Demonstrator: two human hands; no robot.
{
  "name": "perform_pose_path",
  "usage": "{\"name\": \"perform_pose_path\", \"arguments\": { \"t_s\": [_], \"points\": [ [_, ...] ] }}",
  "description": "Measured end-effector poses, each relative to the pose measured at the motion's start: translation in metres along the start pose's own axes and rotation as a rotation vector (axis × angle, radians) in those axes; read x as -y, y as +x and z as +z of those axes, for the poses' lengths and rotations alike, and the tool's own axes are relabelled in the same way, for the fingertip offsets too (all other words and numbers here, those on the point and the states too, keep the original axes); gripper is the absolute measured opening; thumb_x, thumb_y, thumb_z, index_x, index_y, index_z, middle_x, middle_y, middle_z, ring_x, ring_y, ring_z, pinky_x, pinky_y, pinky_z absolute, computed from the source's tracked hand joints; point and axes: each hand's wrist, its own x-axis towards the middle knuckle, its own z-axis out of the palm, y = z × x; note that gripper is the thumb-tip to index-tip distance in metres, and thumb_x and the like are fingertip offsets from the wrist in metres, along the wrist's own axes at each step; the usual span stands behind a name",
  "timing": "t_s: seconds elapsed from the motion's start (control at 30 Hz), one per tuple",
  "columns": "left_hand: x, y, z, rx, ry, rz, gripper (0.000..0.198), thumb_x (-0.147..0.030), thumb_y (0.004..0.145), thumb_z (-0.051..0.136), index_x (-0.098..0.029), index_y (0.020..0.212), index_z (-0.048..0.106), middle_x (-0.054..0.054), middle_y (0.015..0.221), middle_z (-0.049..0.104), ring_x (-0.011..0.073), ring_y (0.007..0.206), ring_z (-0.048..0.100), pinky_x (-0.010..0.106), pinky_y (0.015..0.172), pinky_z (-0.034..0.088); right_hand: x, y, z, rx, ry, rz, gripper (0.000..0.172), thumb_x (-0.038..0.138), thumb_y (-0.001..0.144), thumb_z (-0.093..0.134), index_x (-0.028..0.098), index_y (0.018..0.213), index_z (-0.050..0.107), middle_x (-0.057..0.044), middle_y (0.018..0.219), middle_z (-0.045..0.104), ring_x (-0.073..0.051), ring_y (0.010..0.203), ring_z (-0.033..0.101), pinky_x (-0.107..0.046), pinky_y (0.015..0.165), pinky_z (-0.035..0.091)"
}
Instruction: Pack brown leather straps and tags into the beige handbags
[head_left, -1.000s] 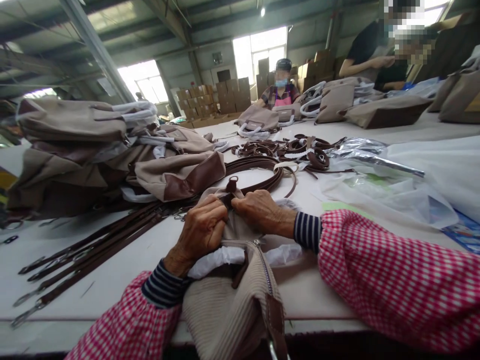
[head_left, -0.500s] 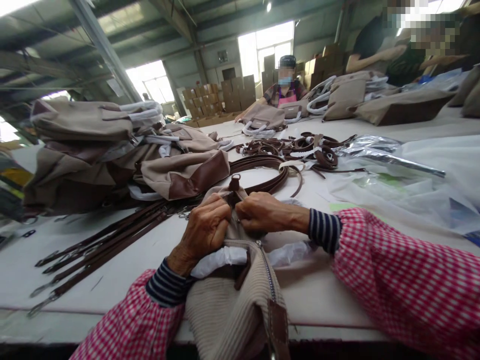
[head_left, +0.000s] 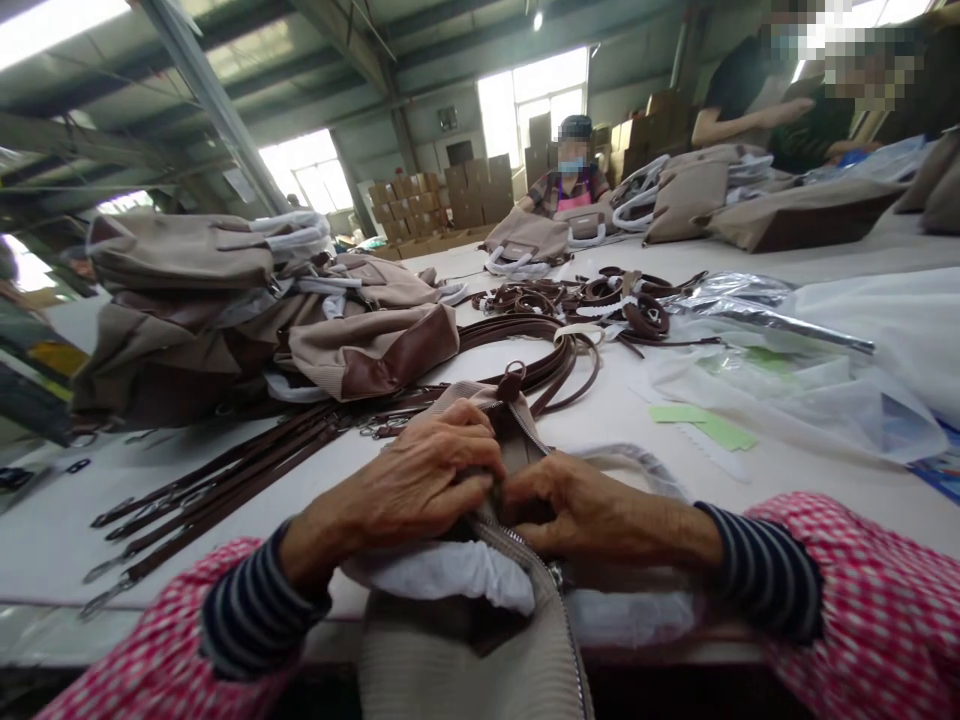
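A beige corduroy bag (head_left: 465, 660) with a metal zipper (head_left: 571, 625) lies before me, its near part over the table's front edge. My left hand (head_left: 427, 475) grips the left side of its opening, fingers curled over the fabric. Across the opening, my right hand (head_left: 574, 505) is closed on the right zipper edge. The fingertips of both hands nearly meet, and some are hidden in the opening. A white-wrapped handle (head_left: 450, 575) crosses the bag below my left hand. At the bag's far end is a brown tab with a metal ring (head_left: 511, 380).
Stacked beige and brown bags (head_left: 187, 255) fill the left. Brown straps with metal clips (head_left: 217, 480) lie below them. Coiled straps (head_left: 540, 340), green paper (head_left: 705, 425) and clear plastic (head_left: 795, 380) lie beyond and right. A co-worker (head_left: 571, 185) sits across the table.
Both hands have moved nearer along the zipper. The bag's far end now shows open, its ringed tab farther right. The zipper slider sits lower, and more green paper shows.
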Motion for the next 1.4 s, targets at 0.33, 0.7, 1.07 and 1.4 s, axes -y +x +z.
{"name": "perform_pose_path", "arguments": {
  "t_s": [0.33, 0.7, 1.07, 1.4],
  "points": [
    [-0.032, -0.022, 0.015, -0.030, 0.063, -0.170, 0.038, -0.034, 0.110, 0.045, -0.022, 0.076, 0.055, 0.002, 0.085, 0.065, 0.0227, 0.097, 0.055, 0.040, 0.093, 0.046, -0.003, -0.019, 0.028, -0.316, -0.478, -0.133, 0.009, 0.015, 0.090, 0.063, 0.017, 0.081, 0.062, -0.001, 0.078, 0.063, -0.014, 0.072, 0.053, -0.027, 0.067, 0.038],
    [-0.020, -0.003, 0.009, 0.111, 0.163, -0.208, 0.017, -0.014, 0.092, 0.067, -0.024, 0.078, 0.069, -0.002, 0.091, 0.067, 0.0236, 0.100, 0.056, 0.040, 0.084, 0.034, -0.006, -0.008, 0.025, -0.487, -0.799, -0.372, 0.018, 0.013, 0.099, 0.051, 0.016, 0.084, 0.061, -0.006, 0.081, 0.066, -0.018, 0.074, 0.051, -0.032, 0.067, 0.036],
    [-0.016, -0.006, 0.034, -0.090, -0.103, -0.476, 0.018, -0.005, 0.074, 0.068, -0.021, 0.066, 0.069, 0.000, 0.078, 0.069, 0.0218, 0.087, 0.058, 0.035, 0.074, 0.041, 0.004, -0.003, 0.015, -0.372, -0.380, -0.024, 0.010, 0.012, 0.090, 0.063, 0.016, 0.080, 0.065, 0.001, 0.074, 0.065, -0.012, 0.067, 0.053, -0.026, 0.065, 0.035],
    [-0.014, -0.010, 0.033, 0.016, 0.112, -0.302, 0.009, -0.016, 0.088, 0.066, -0.022, 0.082, 0.064, 0.000, 0.091, 0.064, 0.0233, 0.093, 0.054, 0.042, 0.082, 0.033, -0.014, -0.007, 0.003, -0.196, -0.672, -0.070, 0.023, 0.013, 0.099, 0.050, 0.014, 0.115, 0.067, -0.009, 0.109, 0.063, -0.018, 0.083, 0.056, -0.032, 0.074, 0.044]
  ]
}}
